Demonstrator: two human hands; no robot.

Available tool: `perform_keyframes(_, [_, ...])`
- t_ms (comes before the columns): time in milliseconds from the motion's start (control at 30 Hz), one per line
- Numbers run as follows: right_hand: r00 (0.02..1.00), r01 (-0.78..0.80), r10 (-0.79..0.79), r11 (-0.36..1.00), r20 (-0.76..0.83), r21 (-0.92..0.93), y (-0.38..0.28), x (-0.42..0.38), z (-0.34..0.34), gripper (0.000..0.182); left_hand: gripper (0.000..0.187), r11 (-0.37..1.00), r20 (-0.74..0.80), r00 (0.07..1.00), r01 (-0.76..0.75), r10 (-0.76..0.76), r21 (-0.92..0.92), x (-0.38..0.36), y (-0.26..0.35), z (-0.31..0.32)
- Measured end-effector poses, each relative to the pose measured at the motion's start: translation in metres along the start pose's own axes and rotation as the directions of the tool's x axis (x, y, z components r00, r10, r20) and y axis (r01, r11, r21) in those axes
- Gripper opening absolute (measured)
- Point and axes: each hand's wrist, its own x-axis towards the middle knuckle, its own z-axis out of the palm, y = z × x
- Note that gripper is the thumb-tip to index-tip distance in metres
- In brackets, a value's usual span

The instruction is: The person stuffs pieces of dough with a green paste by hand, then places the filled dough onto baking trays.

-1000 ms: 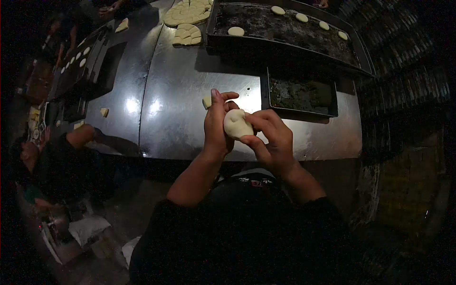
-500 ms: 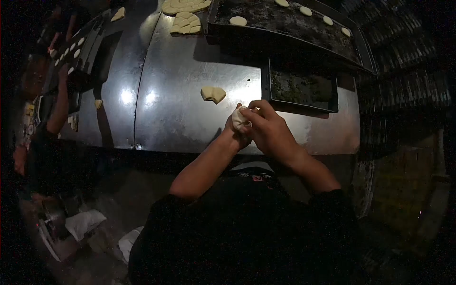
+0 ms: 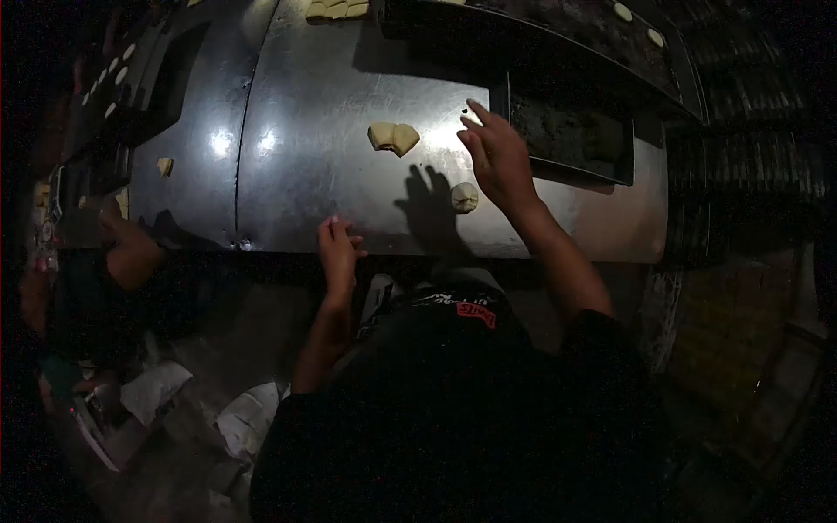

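A small round ball of dough (image 3: 465, 198) with pleats on top rests on the metal table (image 3: 305, 174). Over the table, just above and to the right of the ball, my right hand (image 3: 501, 157) is open with fingers apart, touching nothing I can see. My left hand (image 3: 338, 251) is by the table's front edge, fingers loosely bent and apart, holding nothing. Two joined pieces of flat dough (image 3: 393, 138) lie farther back, left of the ball. Beside my right hand stands a shallow dark tray (image 3: 571, 172) with dark greenish stuff in it.
A large baking tray (image 3: 558, 44) with pale dough rounds (image 3: 656, 37) fills the back right. Cut dough blocks (image 3: 336, 10) sit at the back. To the left, a co-worker's arm (image 3: 131, 248) is near a small dough piece (image 3: 165, 166) and more rounds. Racks (image 3: 732, 174) stand at right.
The dough ball has left my hands and now lies on the table. My hands have parted, the left toward the table edge, the right up toward the dark tray. The view has shifted.
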Motion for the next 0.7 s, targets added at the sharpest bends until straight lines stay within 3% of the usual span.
perform_keyframes(33, [0.979, 0.105, -0.107, 0.994, -0.171, -0.024, 0.005, 0.007, 0.013, 0.03, 0.04, 1.0, 0.001, 1.0, 0.009, -0.009, 0.004, 0.0, 0.002, -0.003])
perform_keyframes(67, [0.963, 0.127, -0.144, 0.988, -0.227, -0.092, 0.008, 0.006, 0.032, 0.042, 0.04, 0.999, -0.028, 0.999, -0.02, 0.019, -0.03, -0.002, 0.009, -0.006])
perform_keyframes(100, [0.977, 0.122, -0.159, 0.964, -0.144, -0.236, 0.022, -0.009, 0.062, 0.051, 0.04, 0.996, -0.058, 0.997, -0.055, 0.051, -0.066, -0.001, 0.017, -0.006])
perform_keyframes(167, [0.987, 0.108, -0.044, 0.897, 0.157, -0.429, 0.059, -0.044, 0.117, 0.059, 0.039, 0.995, -0.052, 0.997, -0.057, 0.053, -0.086, 0.001, 0.024, -0.003])
perform_keyframes(333, [0.98, 0.028, 0.037, 0.947, 0.194, -0.319, 0.061, -0.028, 0.111, 0.058, 0.041, 0.95, 0.018, 0.957, -0.286, 0.29, -0.125, 0.075, 0.076, 0.062])
perform_keyframes(367, [0.97, -0.031, 0.09, 0.967, 0.224, -0.253, 0.069, -0.033, 0.116, 0.057, 0.048, 0.986, 0.016, 0.986, -0.167, 0.166, 0.028, 0.096, 0.076, 0.074])
perform_keyframes(400, [0.933, -0.175, 0.189, 0.982, 0.306, -0.076, 0.083, -0.027, 0.116, 0.056, 0.055, 0.982, -0.009, 0.999, -0.037, 0.04, 0.184, 0.113, 0.075, 0.081])
perform_keyframes(433, [0.948, -0.284, 0.234, 0.928, 0.213, 0.242, 0.106, -0.033, 0.124, 0.05, 0.055, 0.983, -0.009, 0.998, -0.062, 0.065, 0.175, 0.128, 0.078, 0.085])
perform_keyframes(467, [0.977, -0.144, 0.12, 0.981, 0.179, 0.128, 0.102, -0.038, 0.108, 0.048, 0.057, 0.955, 0.168, 0.985, -0.014, -0.037, 0.295, 0.141, 0.079, 0.086])
perform_keyframes(500, [0.905, 0.007, -0.038, 0.997, 0.423, 0.074, 0.087, -0.034, 0.069, 0.045, 0.06, 0.909, 0.326, 0.934, 0.0, -0.15, 0.417, 0.151, 0.089, 0.094])
perform_keyframes(533, [0.772, 0.062, 0.062, 0.983, 0.633, -0.171, 0.085, -0.045, 0.062, 0.041, 0.054, 0.896, 0.343, 0.927, -0.016, -0.154, 0.444, 0.14, 0.106, 0.104])
perform_keyframes(567, [0.865, -0.014, 0.144, 0.965, 0.482, -0.263, 0.089, -0.069, 0.071, 0.036, 0.048, 0.879, 0.357, 0.919, -0.026, -0.166, 0.476, 0.122, 0.116, 0.109])
perform_keyframes(600, [0.826, -0.057, 0.211, 0.954, 0.523, -0.295, 0.064, -0.058, 0.046, 0.032, 0.046, 0.808, 0.295, 0.955, -0.195, 0.028, 0.557, 0.125, 0.098, 0.114])
perform_keyframes(633, [0.85, -0.06, 0.154, 0.978, 0.503, -0.199, 0.067, -0.062, 0.043, 0.032, 0.044, 0.694, 0.248, 0.941, -0.336, 0.228, 0.637, 0.131, 0.076, 0.121])
perform_keyframes(667, [0.763, -0.252, 0.198, 0.968, 0.615, 0.002, 0.07, -0.059, 0.044, 0.037, 0.042, 0.555, 0.262, 0.886, -0.446, 0.382, 0.702, 0.127, 0.07, 0.125])
perform_keyframes(700, [0.501, -0.541, 0.251, 0.838, 0.829, 0.074, 0.067, -0.041, 0.032, 0.04, 0.04, 0.393, 0.288, 0.805, -0.524, 0.518, 0.756, 0.123, 0.066, 0.128])
